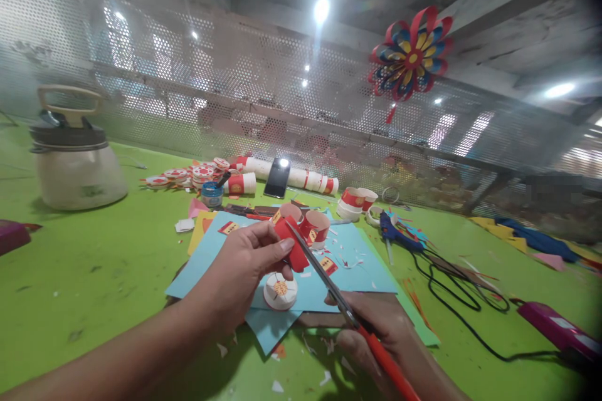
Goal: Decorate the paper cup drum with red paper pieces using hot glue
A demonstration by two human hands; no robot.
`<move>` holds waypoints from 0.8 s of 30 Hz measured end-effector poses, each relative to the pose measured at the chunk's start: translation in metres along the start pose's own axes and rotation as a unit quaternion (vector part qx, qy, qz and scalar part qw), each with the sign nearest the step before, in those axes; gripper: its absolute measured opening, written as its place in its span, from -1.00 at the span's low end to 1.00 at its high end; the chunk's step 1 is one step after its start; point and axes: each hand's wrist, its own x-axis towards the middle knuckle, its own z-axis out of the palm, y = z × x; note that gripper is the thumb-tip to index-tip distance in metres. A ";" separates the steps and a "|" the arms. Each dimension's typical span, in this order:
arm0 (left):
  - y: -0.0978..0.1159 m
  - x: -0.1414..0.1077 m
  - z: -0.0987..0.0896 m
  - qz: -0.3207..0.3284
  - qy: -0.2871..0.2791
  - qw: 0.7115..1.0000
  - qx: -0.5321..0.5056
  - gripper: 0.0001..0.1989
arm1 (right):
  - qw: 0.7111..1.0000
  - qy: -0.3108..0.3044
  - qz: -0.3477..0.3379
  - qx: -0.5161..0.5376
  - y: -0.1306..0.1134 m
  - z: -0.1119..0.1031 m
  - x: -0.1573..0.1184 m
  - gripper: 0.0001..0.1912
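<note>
My left hand pinches a small red paper piece between thumb and fingers, above the light blue paper sheets. My right hand is closed around a pair of scissors with a red handle. Their blades point up and left, lying against or across the red paper; whether they are cutting cannot be told. Just below my left fingers sits a white cup base with a gold emblem. Behind the red piece stand red-and-white paper cups. Red-and-yellow printed paper bits lie on the blue sheets.
On the green table are a blue glue gun with a black cord, a blue paint jar, a phone, stacked cups and a pressure sprayer. A paper flower hangs at the upper right. Paper scraps lie around.
</note>
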 end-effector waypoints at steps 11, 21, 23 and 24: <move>-0.007 0.001 -0.001 -0.002 -0.013 1.000 0.006 -0.80 | 1.000 0.007 0.000 -0.007 0.002 0.002 0.000 -0.57; -0.005 0.002 0.000 -0.011 -0.019 1.000 0.005 -0.82 | 1.000 0.000 0.021 0.008 0.001 0.002 -0.001 -0.56; -0.005 0.002 -0.001 -0.018 -0.021 1.000 0.005 -0.82 | 1.000 0.003 0.027 0.001 0.001 0.003 -0.002 -0.53; -0.006 0.003 -0.001 -0.022 -0.021 1.000 0.005 -0.82 | 1.000 0.005 0.027 -0.005 0.002 0.003 -0.002 -0.52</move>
